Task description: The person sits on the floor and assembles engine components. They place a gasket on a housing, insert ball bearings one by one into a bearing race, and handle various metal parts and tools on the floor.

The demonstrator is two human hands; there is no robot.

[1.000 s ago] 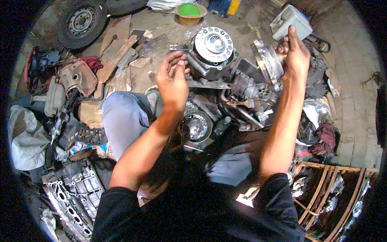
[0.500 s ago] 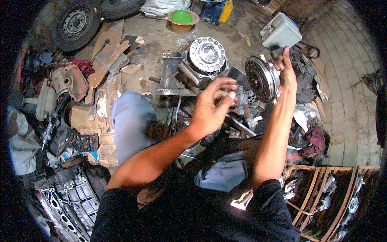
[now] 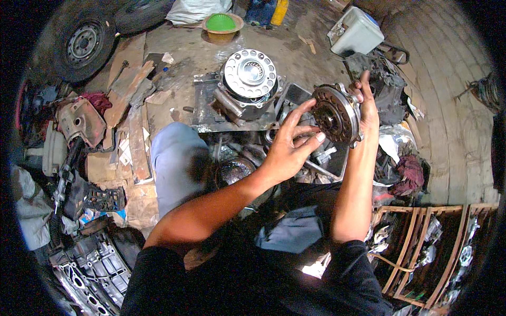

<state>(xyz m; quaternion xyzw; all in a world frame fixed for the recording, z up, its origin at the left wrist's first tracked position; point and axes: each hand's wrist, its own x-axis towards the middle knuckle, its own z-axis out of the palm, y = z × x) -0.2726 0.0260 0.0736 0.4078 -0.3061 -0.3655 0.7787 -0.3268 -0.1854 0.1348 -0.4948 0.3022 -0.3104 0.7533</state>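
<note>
My right hand (image 3: 368, 108) grips a round metal transmission part (image 3: 335, 115) from its far right side, with one finger pointing up. The part is tilted on edge. Its dark, ringed face with a central hole is turned left, and a paler lugged rim runs behind. At that face my left hand (image 3: 289, 148) has its fingers apart, with the fingertips at the part's left edge; whether they press on it I cannot tell. Left of the held part, a transmission housing (image 3: 243, 108) on a metal plate carries a bright round drum (image 3: 250, 73) ringed with holes.
Loose metal parts and a dark round pan (image 3: 235, 171) lie between my knees. A white plastic container (image 3: 356, 32) stands far right, and a green bowl in a basin (image 3: 220, 22) at the back. Wheels (image 3: 81, 45), cardboard and an engine block (image 3: 92, 271) are left; a wooden rack (image 3: 421, 253) is right.
My left hand has moved right and up to the face of the round part. The part has turned slightly more toward me in my right hand. The view has shifted a little to the right.
</note>
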